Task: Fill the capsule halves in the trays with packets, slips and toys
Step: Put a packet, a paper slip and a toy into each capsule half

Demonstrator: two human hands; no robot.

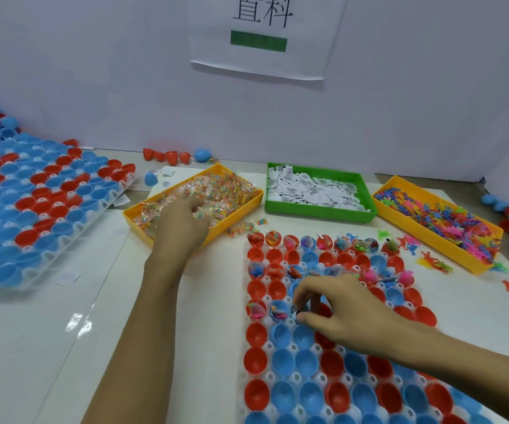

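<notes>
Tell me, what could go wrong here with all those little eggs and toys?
The left hand digs in the packet bin; packets already lie spilled beside it, so more may fall out. Loose toys lie beside the toy bin and could get lost. The right hand works low over the tray of capsule halves; its forearm might knock filled ones.

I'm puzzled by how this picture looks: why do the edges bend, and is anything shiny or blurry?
Head view: the wide-angle lens bows the clear plastic tray of red and blue capsule halves near the edges; overhead light glares on the glossy white table; the left hand looks slightly soft.
</notes>
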